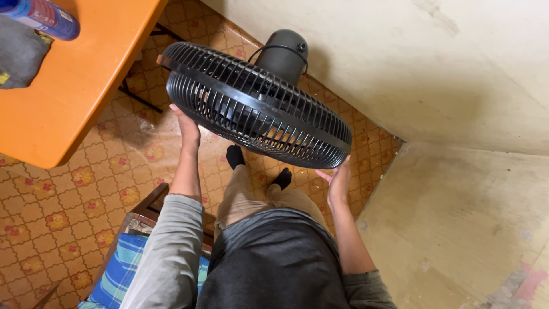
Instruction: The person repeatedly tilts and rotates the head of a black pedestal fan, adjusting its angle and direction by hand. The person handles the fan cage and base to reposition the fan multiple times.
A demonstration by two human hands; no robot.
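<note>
Both hands (189,130) (338,182) gripping round black ribbed plastic fan cage (257,106)

Warm indoor light, sharp, soft shadows
</note>
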